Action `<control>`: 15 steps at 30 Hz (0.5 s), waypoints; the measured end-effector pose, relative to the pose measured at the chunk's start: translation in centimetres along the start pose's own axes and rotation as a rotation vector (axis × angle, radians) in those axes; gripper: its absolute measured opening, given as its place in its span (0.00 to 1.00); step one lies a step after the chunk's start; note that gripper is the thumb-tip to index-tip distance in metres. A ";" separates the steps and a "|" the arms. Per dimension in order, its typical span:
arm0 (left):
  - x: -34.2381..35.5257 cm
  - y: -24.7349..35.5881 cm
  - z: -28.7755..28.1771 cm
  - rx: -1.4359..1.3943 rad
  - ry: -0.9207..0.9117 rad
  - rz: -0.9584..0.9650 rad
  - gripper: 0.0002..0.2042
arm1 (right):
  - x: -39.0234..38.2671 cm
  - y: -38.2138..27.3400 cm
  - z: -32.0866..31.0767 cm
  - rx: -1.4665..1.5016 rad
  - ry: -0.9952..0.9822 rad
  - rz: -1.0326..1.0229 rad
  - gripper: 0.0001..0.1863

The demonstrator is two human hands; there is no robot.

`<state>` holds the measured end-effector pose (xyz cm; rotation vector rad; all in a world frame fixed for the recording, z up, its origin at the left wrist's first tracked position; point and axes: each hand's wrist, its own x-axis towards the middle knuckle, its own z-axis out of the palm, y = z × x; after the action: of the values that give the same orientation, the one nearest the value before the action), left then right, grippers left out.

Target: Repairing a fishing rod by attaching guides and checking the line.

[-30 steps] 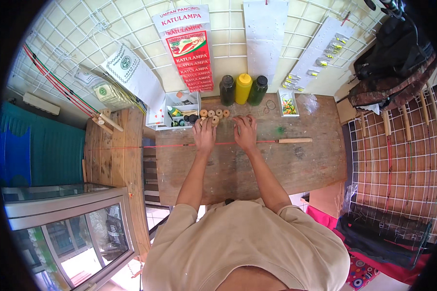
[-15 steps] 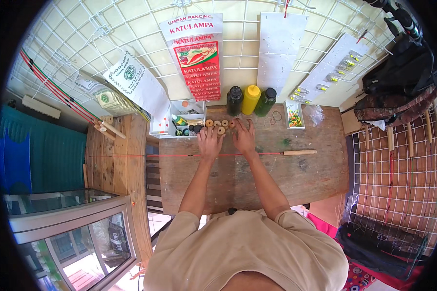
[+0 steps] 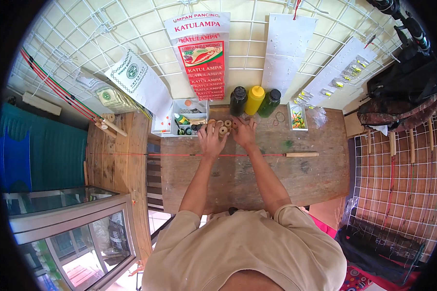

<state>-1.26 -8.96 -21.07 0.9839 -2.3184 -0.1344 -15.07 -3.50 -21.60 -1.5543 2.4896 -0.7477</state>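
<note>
Closer to the left hand (image 3: 211,141) than a second ago, the right hand (image 3: 245,133) reaches the far end of the small tan rings (image 3: 223,131) clustered on the table (image 3: 277,180). Fingers curve at both sides, seemingly to keep them together; whether either hand grips, I cannot tell. A thin rod (image 3: 302,154) lies crosswise under the wrists.

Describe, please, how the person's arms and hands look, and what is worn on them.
The left hand and right hand wear no gloves. Both forearms are bare, with no watch or bracelet showing. The short sleeves are plain beige, like the shirt. Rings would be too small to rule out.
</note>
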 end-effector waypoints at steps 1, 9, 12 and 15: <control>0.0 -0.1 0.0 0.001 -0.001 -0.001 0.22 | 0.1 -0.2 0.0 0.053 0.003 0.004 0.28; -0.2 -0.6 -0.2 -0.050 -0.059 -0.032 0.22 | 0.6 -0.3 0.2 0.085 0.023 -0.112 0.23; -0.4 -0.7 -0.3 -0.048 -0.054 -0.039 0.22 | 0.5 0.0 0.8 0.084 0.057 -0.109 0.21; -0.2 -0.6 -0.3 -0.057 -0.061 -0.028 0.22 | 0.3 1.3 1.8 0.140 0.103 -0.052 0.19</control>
<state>-0.60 -9.21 -21.14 0.9975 -2.3430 -0.2433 -15.66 -3.96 -23.67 -1.5740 2.4153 -1.0111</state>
